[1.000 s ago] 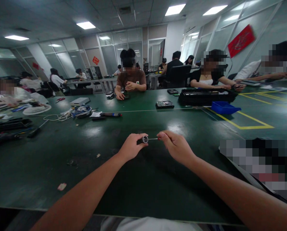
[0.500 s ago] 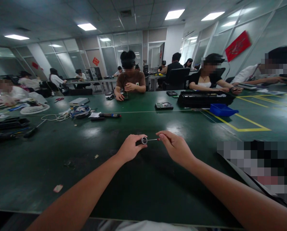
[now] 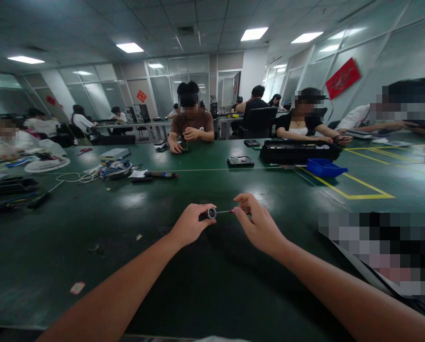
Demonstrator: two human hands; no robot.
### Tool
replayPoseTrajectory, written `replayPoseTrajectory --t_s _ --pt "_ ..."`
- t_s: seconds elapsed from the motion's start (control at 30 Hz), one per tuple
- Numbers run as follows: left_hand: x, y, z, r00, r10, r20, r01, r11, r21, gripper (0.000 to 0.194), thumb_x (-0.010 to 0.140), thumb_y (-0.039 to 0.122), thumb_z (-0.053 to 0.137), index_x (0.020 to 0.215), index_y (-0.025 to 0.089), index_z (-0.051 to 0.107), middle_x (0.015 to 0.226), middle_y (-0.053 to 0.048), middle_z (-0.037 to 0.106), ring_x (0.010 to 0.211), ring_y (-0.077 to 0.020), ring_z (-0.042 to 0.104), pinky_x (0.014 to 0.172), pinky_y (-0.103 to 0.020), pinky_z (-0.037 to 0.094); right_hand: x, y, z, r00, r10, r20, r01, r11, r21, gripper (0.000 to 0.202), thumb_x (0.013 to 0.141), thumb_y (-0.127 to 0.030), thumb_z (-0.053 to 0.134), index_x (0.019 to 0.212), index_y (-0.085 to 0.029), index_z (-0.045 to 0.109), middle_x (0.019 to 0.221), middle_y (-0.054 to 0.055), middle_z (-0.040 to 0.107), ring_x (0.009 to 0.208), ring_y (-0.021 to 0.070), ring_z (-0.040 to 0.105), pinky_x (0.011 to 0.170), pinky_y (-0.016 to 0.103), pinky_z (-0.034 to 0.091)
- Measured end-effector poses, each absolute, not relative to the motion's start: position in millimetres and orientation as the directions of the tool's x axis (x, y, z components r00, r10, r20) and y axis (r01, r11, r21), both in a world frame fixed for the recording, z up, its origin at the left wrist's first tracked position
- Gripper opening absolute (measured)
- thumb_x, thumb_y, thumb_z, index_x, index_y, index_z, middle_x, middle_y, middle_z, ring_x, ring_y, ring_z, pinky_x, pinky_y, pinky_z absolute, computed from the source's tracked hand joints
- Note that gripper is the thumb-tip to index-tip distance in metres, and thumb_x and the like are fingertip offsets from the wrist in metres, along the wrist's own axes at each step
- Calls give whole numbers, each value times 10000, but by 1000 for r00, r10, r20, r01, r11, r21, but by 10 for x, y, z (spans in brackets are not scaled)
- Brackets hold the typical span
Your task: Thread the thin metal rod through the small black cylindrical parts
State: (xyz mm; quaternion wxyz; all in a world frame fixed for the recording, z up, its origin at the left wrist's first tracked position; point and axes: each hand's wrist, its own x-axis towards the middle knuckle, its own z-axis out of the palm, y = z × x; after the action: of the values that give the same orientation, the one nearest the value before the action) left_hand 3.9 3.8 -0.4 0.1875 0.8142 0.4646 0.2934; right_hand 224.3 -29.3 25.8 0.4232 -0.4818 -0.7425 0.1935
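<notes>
My left hand (image 3: 191, 223) grips a small dark cylindrical part (image 3: 211, 213) with a pale ring at its end, above the green table (image 3: 184, 285). Facing it from the right, my right hand (image 3: 258, 221) is closed round a screwdriver (image 3: 231, 211) with a red handle end. Its thin metal shaft points left and reaches the side of the cylinder. Most of the handle is hidden by my right fingers. What lies inside the ring is too small to tell.
Farther back lie a hard drive (image 3: 240, 162), a blue tray (image 3: 326, 167), a long black unit (image 3: 300, 151) and a cable bundle (image 3: 115, 169). Paper scraps (image 3: 77, 288) lie front left. A person (image 3: 193, 126) sits opposite, others around.
The view has shifted slightly, so the background sits a little lower and further left. My right fingers have changed their hold, showing more of the screwdriver's handle.
</notes>
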Motion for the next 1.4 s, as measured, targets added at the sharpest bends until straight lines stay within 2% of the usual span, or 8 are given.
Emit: replayPoseTrajectory --t_s 0.07,0.17,0.3,0.4,0.6,0.87,1.2,1.4 --pt "40 36 -5 386 873 298 655 -487 578 363 847 282 697 1209 276 665 1139 -30 695 1047 -237 607 940 -385 445 2242 -281 241 -160 883 440 508 456 -731 186 924 -325 529 1064 -209 569 910 57 693 826 212 664 723 348 504" --pt "39 28 0 379 873 307 653 -487 579 368 849 297 697 1215 274 661 1132 -34 696 1036 -235 606 950 -397 443 2240 -225 225 -110 926 361 385 374 -844 219 915 -396 549 991 -202 615 890 56 691 829 210 664 758 370 527" --pt "33 28 29 418 819 392 623 -573 532 375 869 296 684 1240 283 632 1215 -21 673 1142 -227 572 1102 -452 321 2262 -89 176 18 988 154 -78 155 -985 279 905 -470 536 878 -197 586 791 50 641 723 189 649 765 407 573" --pt "29 44 49 414 838 356 653 -546 525 362 868 303 684 1226 272 638 1190 -33 681 1126 -236 576 1101 -478 310 2282 -14 126 48 995 90 -213 98 -972 263 862 -462 603 843 -201 577 765 33 608 678 167 618 746 394 584" --pt "38 49 73 427 860 281 680 -510 527 362 861 314 683 1218 265 647 1159 -39 688 1083 -248 589 1103 -507 297 2267 -33 81 22 974 226 11 226 -974 296 894 -493 553 900 -199 588 815 43 638 735 182 642 762 392 569" --pt "50 27 78 444 859 253 689 -508 516 399 856 315 691 1249 304 626 1193 -33 677 1132 -243 572 1153 -578 178 2242 -174 160 -68 922 382 353 381 -855 249 971 -427 459 970 -208 578 824 37 663 791 198 662 739 354 515" --pt "30 59 -8 447 866 227 705 -496 507 438 852 345 691 1281 326 608 1222 -36 662 1175 -247 554 1166 -599 141 2221 -243 223 -78 897 436 480 417 -772 196 980 -367 439 950 -219 563 798 38 678 760 205 672 677 331 497" --pt "37 47 7 454 867 203 714 -491 500 422 860 364 675 1275 319 616 1129 -38 679 1112 -249 576 1160 -614 137 2218 -259 227 -151 861 486 546 482 -685 150 982 -319 434 944 -223 542 810 39 672 767 210 663 690 346 488"
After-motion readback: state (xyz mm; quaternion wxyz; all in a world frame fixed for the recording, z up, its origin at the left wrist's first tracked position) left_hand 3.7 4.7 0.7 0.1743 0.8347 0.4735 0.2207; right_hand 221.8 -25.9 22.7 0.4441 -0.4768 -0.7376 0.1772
